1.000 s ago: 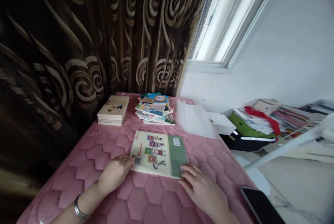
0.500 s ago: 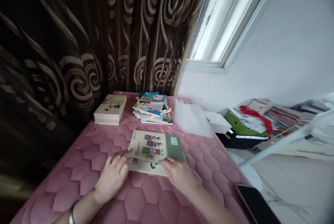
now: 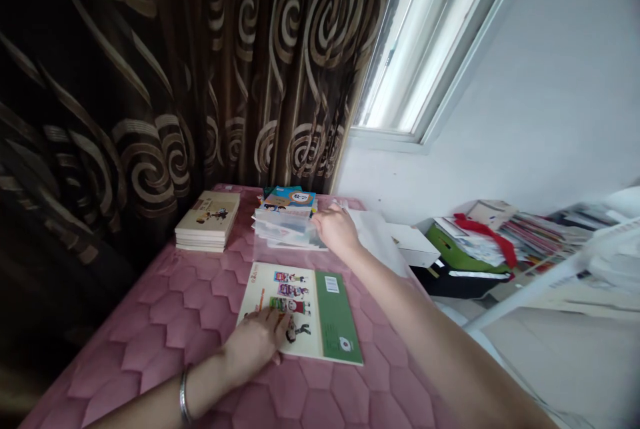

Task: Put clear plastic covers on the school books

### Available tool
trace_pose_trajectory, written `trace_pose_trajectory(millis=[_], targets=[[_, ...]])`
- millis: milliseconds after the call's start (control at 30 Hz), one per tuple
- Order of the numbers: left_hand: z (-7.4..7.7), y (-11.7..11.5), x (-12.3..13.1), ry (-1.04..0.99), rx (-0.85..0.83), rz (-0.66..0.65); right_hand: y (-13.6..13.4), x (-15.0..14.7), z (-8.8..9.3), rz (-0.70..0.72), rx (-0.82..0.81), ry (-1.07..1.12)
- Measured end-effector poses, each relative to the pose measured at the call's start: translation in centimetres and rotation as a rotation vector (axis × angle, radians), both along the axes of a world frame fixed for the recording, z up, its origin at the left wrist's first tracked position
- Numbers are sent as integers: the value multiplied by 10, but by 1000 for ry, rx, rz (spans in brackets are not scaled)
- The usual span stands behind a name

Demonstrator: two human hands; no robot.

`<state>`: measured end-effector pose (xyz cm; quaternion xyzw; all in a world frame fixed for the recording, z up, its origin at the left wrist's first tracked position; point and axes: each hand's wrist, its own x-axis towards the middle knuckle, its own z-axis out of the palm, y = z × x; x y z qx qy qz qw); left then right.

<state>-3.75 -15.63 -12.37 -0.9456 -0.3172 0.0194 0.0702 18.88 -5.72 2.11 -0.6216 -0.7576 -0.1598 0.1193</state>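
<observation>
Head view: a pink quilted cover (image 3: 195, 296) bears a thin book (image 3: 331, 317) near its front edge, cream with cartoon figures and a green band. The left hand (image 3: 255, 344) lies flat on it, fingers loosely spread. The right hand (image 3: 336, 229) curls at hazy clear sleeves (image 3: 376, 240); I cannot tell whether it grips them.

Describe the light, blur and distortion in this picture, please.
Head view: daylight from the window lights the white wall, while the dark curtain is dim; the wide lens tilts the window frame and stretches the right forearm; the papers at the right edge are smeared; the book under the left hand is sharp.
</observation>
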Motion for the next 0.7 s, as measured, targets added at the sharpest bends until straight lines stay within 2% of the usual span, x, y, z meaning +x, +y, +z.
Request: trace_pose_trajectory(millis=[200,300,400,567,700], targets=[[-30,-4,0,37,298,-141,36,2,-3,-112,-43,77],[-34,-10,0,19,338,-146,43,3,0,-164,-83,111],[-37,-25,1,26,341,-148,44,2,0,-179,-133,128],[-55,-52,-2,44,403,-252,48,4,-16,-209,-221,149],[-68,-56,-3,39,434,-271,55,6,-30,-228,-237,176]])
